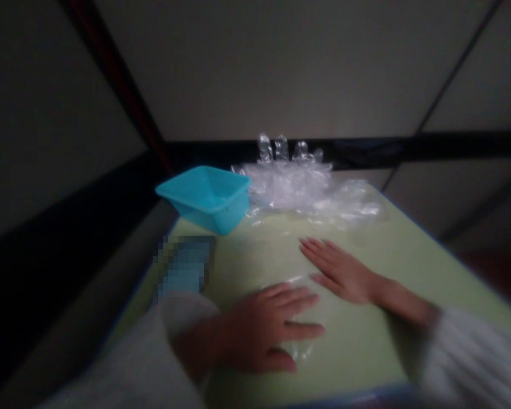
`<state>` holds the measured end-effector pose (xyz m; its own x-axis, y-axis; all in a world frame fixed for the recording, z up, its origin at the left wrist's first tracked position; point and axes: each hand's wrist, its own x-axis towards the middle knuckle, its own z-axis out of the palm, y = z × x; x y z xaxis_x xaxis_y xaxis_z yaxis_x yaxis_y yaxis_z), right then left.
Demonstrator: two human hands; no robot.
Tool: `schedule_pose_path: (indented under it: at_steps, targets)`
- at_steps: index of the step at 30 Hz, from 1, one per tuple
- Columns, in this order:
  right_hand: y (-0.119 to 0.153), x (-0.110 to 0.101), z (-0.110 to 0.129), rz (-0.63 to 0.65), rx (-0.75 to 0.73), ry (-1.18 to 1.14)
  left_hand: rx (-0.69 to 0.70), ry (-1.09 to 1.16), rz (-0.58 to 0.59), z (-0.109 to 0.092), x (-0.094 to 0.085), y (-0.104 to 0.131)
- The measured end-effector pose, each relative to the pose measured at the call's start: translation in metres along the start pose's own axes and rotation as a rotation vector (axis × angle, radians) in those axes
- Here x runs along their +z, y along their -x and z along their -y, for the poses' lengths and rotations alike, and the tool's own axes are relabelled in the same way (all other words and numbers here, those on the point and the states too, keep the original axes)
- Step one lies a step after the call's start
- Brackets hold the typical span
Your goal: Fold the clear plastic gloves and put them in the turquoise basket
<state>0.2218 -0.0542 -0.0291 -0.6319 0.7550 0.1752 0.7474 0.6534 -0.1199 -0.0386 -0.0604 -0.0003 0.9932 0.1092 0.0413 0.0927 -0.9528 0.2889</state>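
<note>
My left hand [272, 329] lies palm down over the table with its fingers spread. Beneath and around it, shiny glints show a thin clear plastic sheet [300, 352], perhaps a disposable glove; its outline is hard to make out. Farther right, my right hand [344, 272] is also flat, palm down, with fingers stretched towards the left and the thumb a little apart. A heap of clear plastic disposable gloves [289, 184] lies beyond both hands, some with fingers pointing up. The picture is dim and blurred.
A turquoise plastic basket [230, 213] stands at the table's back left, beside the gloves. Nearer me lies a pixelated flat object [187, 267]. The yellow-green table [409, 255] has blue edges and meets a pale wall [289, 68] with a dark band.
</note>
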Motion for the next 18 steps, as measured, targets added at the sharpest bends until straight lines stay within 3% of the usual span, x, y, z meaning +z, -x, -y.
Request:
schedule_pose_path:
  at_steps: [7,10,13,15,16,18]
  targets:
    - [0.007,0.002,-0.014,-0.009,0.037,0.040,0.009,-0.108,-0.076,-0.006,0.003,0.001]
    - [0.007,0.005,-0.016,-0.021,0.035,0.041,0.016,-0.175,-0.135,-0.030,-0.004,0.006]
    - [0.008,0.007,-0.016,-0.025,0.031,0.042,-0.019,-0.188,-0.226,-0.068,-0.007,0.013]
    - [0.008,0.008,-0.016,-0.025,0.031,0.040,-0.084,-0.136,-0.248,-0.092,0.005,0.016]
    - [0.008,0.008,-0.016,-0.024,0.032,0.039,-0.130,-0.068,-0.227,-0.099,0.015,0.018]
    - [0.008,0.008,-0.016,-0.025,0.036,0.038,-0.197,0.142,-0.309,-0.106,0.042,0.020]
